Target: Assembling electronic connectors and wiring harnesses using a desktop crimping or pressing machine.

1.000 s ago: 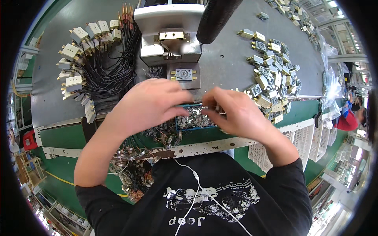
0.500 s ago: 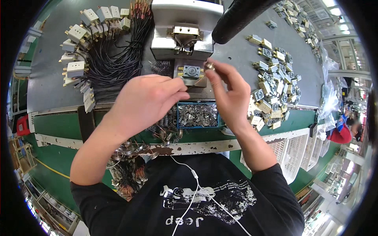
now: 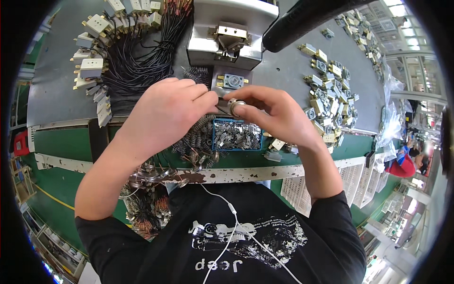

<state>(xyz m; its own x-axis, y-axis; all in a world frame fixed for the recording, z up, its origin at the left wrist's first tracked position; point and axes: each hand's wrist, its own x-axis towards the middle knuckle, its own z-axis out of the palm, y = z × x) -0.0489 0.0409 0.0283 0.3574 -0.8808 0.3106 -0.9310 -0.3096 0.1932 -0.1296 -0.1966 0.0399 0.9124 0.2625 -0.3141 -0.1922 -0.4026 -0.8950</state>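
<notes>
My right hand (image 3: 281, 113) pinches a small round metal part (image 3: 235, 107) between thumb and fingers. My left hand (image 3: 172, 108) is closed beside it, thumb and forefinger pressed together. A thin dark piece, too small to name, shows between its fingertips and the round part. Just beyond the fingers, a grey block with a round centre and brass terminals (image 3: 231, 81) sits on the metal base plate (image 3: 246, 75) of a bench press (image 3: 231, 33). A blue tray (image 3: 261, 142) of small metal clips lies close below my right fingers.
Left of the press lie white blocks (image 3: 92, 67) on bundled black wires (image 3: 137, 71). Grey-and-cream blocks (image 3: 326, 94) are heaped at the right. A thick black handle (image 3: 302, 23) slants over the bench. Coil springs (image 3: 196, 135) and metal-capped leads (image 3: 156, 175) lie by the front edge.
My right hand has come down and left, bringing the round metal part to my left fingertips. My left hand stays closed in nearly the same place. The whole view has shifted slightly.
</notes>
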